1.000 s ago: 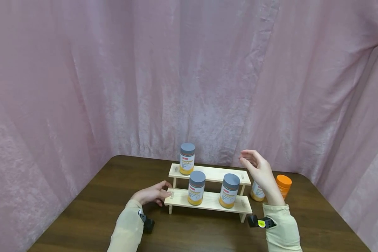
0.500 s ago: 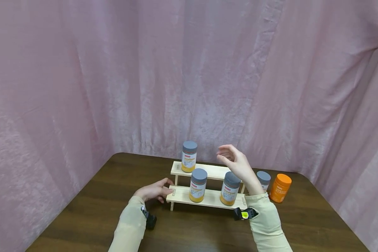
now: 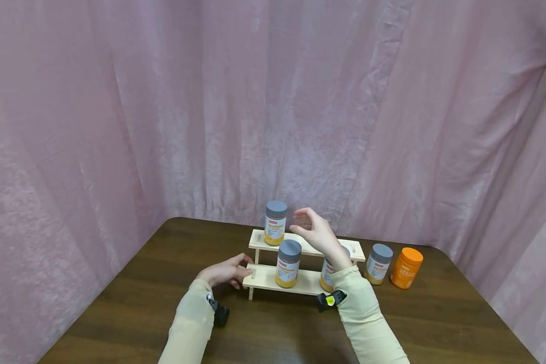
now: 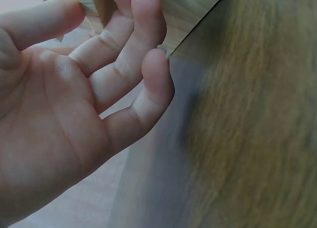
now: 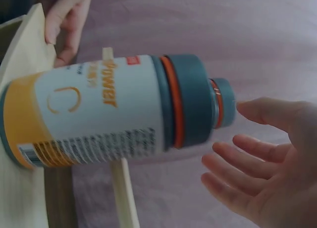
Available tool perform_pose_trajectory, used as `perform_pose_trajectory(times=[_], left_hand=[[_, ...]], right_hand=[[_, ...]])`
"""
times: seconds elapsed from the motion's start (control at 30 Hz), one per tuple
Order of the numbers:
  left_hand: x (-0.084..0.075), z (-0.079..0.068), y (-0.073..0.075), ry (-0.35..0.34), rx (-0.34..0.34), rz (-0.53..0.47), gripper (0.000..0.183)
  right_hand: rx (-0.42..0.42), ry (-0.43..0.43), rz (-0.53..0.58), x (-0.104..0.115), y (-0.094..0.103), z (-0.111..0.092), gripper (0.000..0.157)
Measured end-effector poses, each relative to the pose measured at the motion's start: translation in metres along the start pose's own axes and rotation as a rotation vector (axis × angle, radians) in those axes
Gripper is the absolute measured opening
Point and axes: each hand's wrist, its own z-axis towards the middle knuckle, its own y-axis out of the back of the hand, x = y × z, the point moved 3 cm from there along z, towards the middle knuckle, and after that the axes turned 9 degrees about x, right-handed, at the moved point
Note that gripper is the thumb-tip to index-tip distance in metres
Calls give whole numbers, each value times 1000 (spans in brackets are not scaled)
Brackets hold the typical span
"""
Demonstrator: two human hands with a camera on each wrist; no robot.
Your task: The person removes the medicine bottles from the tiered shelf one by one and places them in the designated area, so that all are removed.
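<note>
A two-step wooden display rack [image 3: 264, 275] holds grey-lidded supplement jars with white and yellow labels. On the upper step stands one jar [image 3: 275, 223]. Below it are a front jar [image 3: 288, 263] and another jar [image 3: 327, 273], partly hidden by my right wrist. My left hand [image 3: 224, 272] pinches the left end of the lower step, thumb on top and fingers curled at its edge. My right hand [image 3: 317, 232] hovers over the upper step, right of the rear jar, its fingers loosely bent with nothing between them. The right wrist view has a jar [image 5: 109, 109] close up, beside the spread right-hand fingers [image 5: 237, 188].
On the brown table [image 3: 132, 303], right of the rack, stand another grey-lidded jar [image 3: 378, 264] and an orange jar [image 3: 407, 268]. Pink curtains [image 3: 273, 111] hang behind and at both sides.
My right hand has moved left, from above the rack's right end to near the rear jar, uncovering the jars on the table. My left hand stays at the rack.
</note>
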Motion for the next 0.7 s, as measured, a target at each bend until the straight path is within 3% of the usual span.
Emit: perform_pose_trajectory(times=[0.47, 0.7], left_hand=[[-5, 5, -4, 25, -4, 6, 39], [-4, 3, -9, 20, 5, 9, 39]], right_hand=[[71, -82, 3, 9, -22, 22, 81], [39, -88, -45, 11, -29, 27, 77]])
